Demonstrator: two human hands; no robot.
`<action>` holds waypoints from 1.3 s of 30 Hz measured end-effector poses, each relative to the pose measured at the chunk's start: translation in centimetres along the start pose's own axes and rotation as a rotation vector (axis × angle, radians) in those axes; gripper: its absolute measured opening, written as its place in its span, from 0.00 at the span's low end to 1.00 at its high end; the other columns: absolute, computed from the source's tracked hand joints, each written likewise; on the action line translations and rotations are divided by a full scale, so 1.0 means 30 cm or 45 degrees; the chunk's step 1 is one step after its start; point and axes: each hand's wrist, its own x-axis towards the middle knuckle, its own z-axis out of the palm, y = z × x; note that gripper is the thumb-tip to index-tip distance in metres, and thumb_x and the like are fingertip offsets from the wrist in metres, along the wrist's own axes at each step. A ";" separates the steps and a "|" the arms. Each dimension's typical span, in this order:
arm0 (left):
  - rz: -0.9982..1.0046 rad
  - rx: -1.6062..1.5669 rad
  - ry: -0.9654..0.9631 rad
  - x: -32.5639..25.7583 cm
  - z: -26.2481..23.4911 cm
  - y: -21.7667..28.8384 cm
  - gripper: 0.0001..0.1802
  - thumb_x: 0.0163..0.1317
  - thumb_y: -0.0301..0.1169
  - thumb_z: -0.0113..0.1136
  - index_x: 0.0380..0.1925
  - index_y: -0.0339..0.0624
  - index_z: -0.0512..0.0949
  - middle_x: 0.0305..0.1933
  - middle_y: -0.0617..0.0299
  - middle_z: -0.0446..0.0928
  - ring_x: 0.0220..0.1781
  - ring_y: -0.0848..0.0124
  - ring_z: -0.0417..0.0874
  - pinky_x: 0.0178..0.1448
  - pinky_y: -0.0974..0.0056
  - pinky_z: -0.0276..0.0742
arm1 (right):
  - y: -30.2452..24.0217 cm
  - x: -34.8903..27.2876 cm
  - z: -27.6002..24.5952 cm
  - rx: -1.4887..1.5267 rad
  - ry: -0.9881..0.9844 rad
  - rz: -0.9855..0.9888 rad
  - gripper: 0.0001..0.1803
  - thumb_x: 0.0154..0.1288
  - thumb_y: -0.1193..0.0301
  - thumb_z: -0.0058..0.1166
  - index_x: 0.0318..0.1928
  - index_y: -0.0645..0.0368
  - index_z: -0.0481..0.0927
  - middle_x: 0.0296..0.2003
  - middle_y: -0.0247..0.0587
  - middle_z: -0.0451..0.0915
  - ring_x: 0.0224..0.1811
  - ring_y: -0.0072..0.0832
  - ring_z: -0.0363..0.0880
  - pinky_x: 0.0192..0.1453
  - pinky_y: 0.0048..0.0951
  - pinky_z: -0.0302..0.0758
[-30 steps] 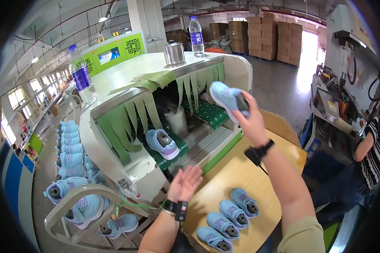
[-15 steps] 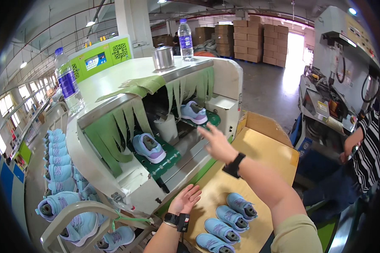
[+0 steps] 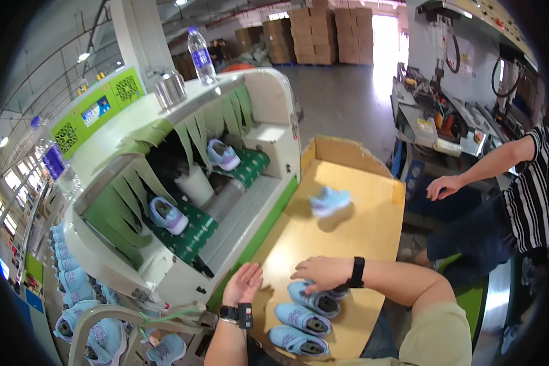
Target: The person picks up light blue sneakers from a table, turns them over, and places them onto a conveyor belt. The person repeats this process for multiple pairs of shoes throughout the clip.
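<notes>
Light-blue child's sneaker [image 3: 316, 300] under the right hand [image 3: 322, 272], fingers draped over its toe, resting rather than clamped. Nearest of three in a row on the wooden table [image 3: 372, 219]. Left hand [image 3: 243, 284] open, palm up, fingers spread, at the table's edge beside the green-curtained conveyor machine [image 3: 183, 183]. Fourth sneaker [image 3: 328, 200] mid-table, blurred.

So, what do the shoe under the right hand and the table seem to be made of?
The light blue shoe under the right hand looks like soft knit or mesh fabric, matte, with a paler, smoother sole, probably foam or rubber. The table seems to be wood or laminate board: yellow-tan, smooth, faintly glossy.
</notes>
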 end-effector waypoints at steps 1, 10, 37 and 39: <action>0.007 -0.018 -0.014 0.008 -0.005 -0.002 0.22 0.74 0.36 0.50 0.64 0.40 0.69 0.67 0.47 0.71 0.65 0.52 0.75 0.64 0.51 0.77 | 0.005 0.007 -0.001 -0.010 -0.037 0.015 0.32 0.63 0.57 0.60 0.65 0.56 0.72 0.63 0.55 0.72 0.65 0.51 0.71 0.67 0.45 0.70; 0.033 0.058 -0.033 -0.017 0.022 0.020 0.24 0.73 0.40 0.52 0.64 0.41 0.70 0.67 0.51 0.71 0.67 0.54 0.73 0.69 0.50 0.71 | 0.235 0.254 0.009 -0.140 0.596 0.151 0.34 0.54 0.70 0.66 0.62 0.65 0.73 0.61 0.54 0.73 0.65 0.50 0.69 0.68 0.45 0.69; 0.002 0.133 -0.046 -0.005 0.039 0.007 0.25 0.74 0.40 0.48 0.66 0.42 0.69 0.70 0.49 0.68 0.68 0.54 0.72 0.70 0.51 0.69 | 0.490 -0.356 0.310 0.491 1.328 1.031 0.35 0.56 0.73 0.60 0.67 0.59 0.67 0.56 0.57 0.77 0.59 0.48 0.78 0.64 0.36 0.73; 0.005 0.143 -0.051 -0.004 0.040 -0.002 0.25 0.74 0.40 0.48 0.66 0.41 0.69 0.72 0.48 0.66 0.69 0.53 0.71 0.71 0.51 0.69 | 0.373 -0.309 0.327 0.280 1.263 0.972 0.39 0.53 0.74 0.62 0.68 0.58 0.65 0.57 0.58 0.76 0.60 0.47 0.77 0.65 0.35 0.72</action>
